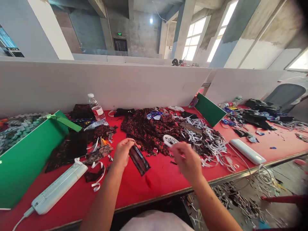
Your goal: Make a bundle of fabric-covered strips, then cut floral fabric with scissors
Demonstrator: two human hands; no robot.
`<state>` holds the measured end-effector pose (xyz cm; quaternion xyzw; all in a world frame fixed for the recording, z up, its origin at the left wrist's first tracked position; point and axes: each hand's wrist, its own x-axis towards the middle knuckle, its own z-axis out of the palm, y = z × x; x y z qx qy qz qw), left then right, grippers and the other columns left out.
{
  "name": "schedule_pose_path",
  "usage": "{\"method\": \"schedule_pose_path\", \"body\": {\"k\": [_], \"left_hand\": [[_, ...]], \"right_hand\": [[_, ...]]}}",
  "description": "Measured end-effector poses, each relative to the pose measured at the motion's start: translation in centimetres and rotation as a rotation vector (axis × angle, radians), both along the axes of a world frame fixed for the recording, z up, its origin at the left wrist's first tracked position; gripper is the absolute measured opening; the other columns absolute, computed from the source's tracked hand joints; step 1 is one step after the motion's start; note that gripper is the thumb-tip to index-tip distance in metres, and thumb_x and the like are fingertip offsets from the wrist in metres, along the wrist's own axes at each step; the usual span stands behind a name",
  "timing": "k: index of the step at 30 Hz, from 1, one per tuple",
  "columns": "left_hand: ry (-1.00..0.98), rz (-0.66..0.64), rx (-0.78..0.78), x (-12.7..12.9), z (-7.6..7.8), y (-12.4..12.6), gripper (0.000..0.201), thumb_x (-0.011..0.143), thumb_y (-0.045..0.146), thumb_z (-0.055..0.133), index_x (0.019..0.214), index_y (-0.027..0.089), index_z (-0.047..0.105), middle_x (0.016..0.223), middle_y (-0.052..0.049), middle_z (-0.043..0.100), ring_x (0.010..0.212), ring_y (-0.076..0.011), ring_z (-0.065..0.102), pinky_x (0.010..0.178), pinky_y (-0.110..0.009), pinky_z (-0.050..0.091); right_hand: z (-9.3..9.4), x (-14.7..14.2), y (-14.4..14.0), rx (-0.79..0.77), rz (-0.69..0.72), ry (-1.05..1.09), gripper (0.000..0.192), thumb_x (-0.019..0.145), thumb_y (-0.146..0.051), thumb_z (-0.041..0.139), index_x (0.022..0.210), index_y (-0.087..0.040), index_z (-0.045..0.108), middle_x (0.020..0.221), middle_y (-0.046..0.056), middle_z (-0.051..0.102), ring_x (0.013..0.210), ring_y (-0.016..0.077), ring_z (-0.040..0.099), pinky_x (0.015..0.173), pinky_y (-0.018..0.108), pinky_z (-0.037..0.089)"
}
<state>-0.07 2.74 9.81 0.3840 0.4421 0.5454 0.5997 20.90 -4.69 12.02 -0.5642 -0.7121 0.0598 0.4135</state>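
Observation:
My left hand (123, 152) is closed on the top edge of a dark, shiny piece of fabric (139, 160), which hangs at a slant over the red tabletop. To its right, my right hand (187, 160) is closed on a curled white strip (166, 138) that bends into a loop; some blur hides the exact grip. Behind both hands spreads a heap of black fabric with a red pattern (154, 130). A tangle of white strips (211, 144) lies on the right part of this heap.
White power strips lie at left (60, 189) and right (247, 151), with cables. Green boards stand at left (36, 163) and right (209, 109). A plastic bottle (97, 109) stands near the grey partition (144, 83). Scraps litter the floor at right.

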Motion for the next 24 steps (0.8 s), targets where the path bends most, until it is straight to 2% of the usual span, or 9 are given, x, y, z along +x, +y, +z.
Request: {"method": "schedule_pose_path", "body": {"k": [2, 5, 9, 11, 14, 16, 19, 21, 24], "left_hand": [[-0.041, 0.013, 0.031, -0.3, 0.0, 0.5, 0.017, 0.061, 0.028, 0.059, 0.072, 0.017, 0.052, 0.054, 0.001, 0.063, 0.060, -0.0188, 0.065, 0.054, -0.024, 0.045], [-0.063, -0.005, 0.074, 0.4, 0.2, 0.7, 0.017, 0.063, 0.028, 0.059, 0.074, 0.018, 0.051, 0.058, 0.000, 0.066, 0.062, -0.0188, 0.066, 0.056, -0.025, 0.046], [-0.107, 0.104, 0.068, 1.7, 0.1, 0.5, 0.019, 0.065, 0.031, 0.057, 0.077, 0.019, 0.049, 0.060, 0.001, 0.066, 0.063, -0.0184, 0.066, 0.054, -0.023, 0.044], [-0.138, 0.113, 0.054, 1.8, -0.1, 0.3, 0.017, 0.066, 0.030, 0.056, 0.078, 0.020, 0.048, 0.062, 0.001, 0.066, 0.064, -0.0180, 0.066, 0.053, -0.022, 0.044], [-0.179, 0.086, -0.002, 1.1, -0.7, -0.3, 0.014, 0.067, 0.027, 0.055, 0.076, 0.020, 0.048, 0.065, 0.003, 0.065, 0.065, -0.0159, 0.064, 0.054, -0.022, 0.045], [-0.183, 0.026, -0.059, 0.0, -1.2, -0.7, 0.011, 0.067, 0.026, 0.056, 0.074, 0.020, 0.049, 0.067, 0.004, 0.065, 0.066, -0.0143, 0.063, 0.056, -0.022, 0.046], [-0.140, -0.174, -0.113, -2.1, -1.9, -1.2, 0.011, 0.067, 0.029, 0.058, 0.071, 0.020, 0.053, 0.068, 0.001, 0.064, 0.071, -0.0160, 0.063, 0.064, -0.026, 0.048], [-0.019, -0.345, -0.132, -3.0, -2.2, -1.3, 0.024, 0.072, 0.041, 0.055, 0.074, 0.018, 0.060, 0.077, -0.005, 0.067, 0.078, -0.0198, 0.063, 0.070, -0.030, 0.048], [0.253, -0.501, -0.067, -2.9, -2.2, -1.2, 0.031, 0.074, 0.047, 0.057, 0.075, 0.016, 0.064, 0.083, -0.007, 0.068, 0.086, -0.0214, 0.061, 0.080, -0.031, 0.044]], "right_hand": [[0.2, 0.9, 0.1, -0.021, -0.079, 0.053, 0.024, 0.092, -0.030, 0.035, 0.090, -0.020, 0.056, 0.089, 0.007, 0.061, 0.082, 0.0174, 0.056, 0.073, 0.028, 0.043], [-0.6, 0.7, 1.0, -0.150, 0.016, 0.085, 0.029, 0.092, -0.034, 0.034, 0.090, -0.019, 0.059, 0.088, 0.007, 0.059, 0.082, 0.0174, 0.055, 0.071, 0.026, 0.042], [-2.7, -0.6, 1.9, -0.338, 0.154, 0.167, 0.036, 0.090, -0.043, 0.038, 0.083, -0.016, 0.061, 0.078, 0.003, 0.056, 0.070, 0.0134, 0.052, 0.063, 0.022, 0.039], [-3.3, -1.0, 2.1, -0.353, 0.167, 0.179, 0.035, 0.089, -0.043, 0.040, 0.078, -0.016, 0.059, 0.074, 0.002, 0.053, 0.068, 0.0122, 0.049, 0.061, 0.021, 0.037], [-3.2, -0.8, 2.4, -0.329, 0.151, 0.181, 0.031, 0.088, -0.038, 0.041, 0.071, -0.016, 0.056, 0.071, 0.000, 0.049, 0.067, 0.0112, 0.047, 0.061, 0.021, 0.036], [-2.6, -0.3, 2.8, -0.329, 0.182, 0.168, 0.029, 0.088, -0.034, 0.043, 0.069, -0.016, 0.055, 0.070, -0.001, 0.048, 0.067, 0.0107, 0.046, 0.062, 0.021, 0.036], [-1.4, 0.5, 3.3, -0.367, 0.285, 0.110, 0.027, 0.087, -0.031, 0.045, 0.069, -0.015, 0.056, 0.071, -0.001, 0.048, 0.066, 0.0098, 0.047, 0.062, 0.020, 0.037], [-0.7, 0.8, 3.5, -0.394, 0.378, 0.042, 0.027, 0.087, -0.029, 0.045, 0.067, -0.015, 0.056, 0.070, -0.001, 0.049, 0.068, 0.0098, 0.048, 0.063, 0.020, 0.037], [-0.2, 0.5, 3.7, -0.415, 0.518, -0.046, 0.026, 0.087, -0.027, 0.045, 0.068, -0.015, 0.059, 0.070, 0.000, 0.051, 0.071, 0.0107, 0.049, 0.065, 0.020, 0.037]]}}
